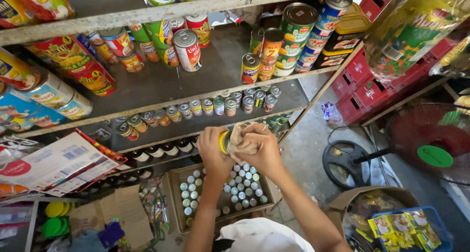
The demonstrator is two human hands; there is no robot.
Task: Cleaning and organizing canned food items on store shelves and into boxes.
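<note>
Head view, looking down a tiered metal shelf in a stockroom. Both hands raised together in front of the lower tiers. Left hand wrapped around a small can, yellow band showing between thumb and fingers; fingers curled firmly around it. Right hand closed over a crumpled beige cloth, pressing it against the can's end; a ring shows on one finger. The can sits between the two hands, held in the air, just in front of the shelf edge and above an open cardboard box on the floor. That box holds many small cans standing upright, silver tops showing, packed in rough rows. On the tier just behind the hands, a row of small cans lined up along the front edge. Below them, dark bottles lying in a row. Upper tier carries larger tins: a red-and-white can near the middle, a stack of green-labelled tins at the right. Left side: large tins on their sides and a flattened printed carton. Right of the shelf, red plastic crates stacked against the wall, a standing fan with a round black base on the concrete floor, and a blue basket holding yellow sachets. A white garment shows at the bottom edge between the forearms.
</note>
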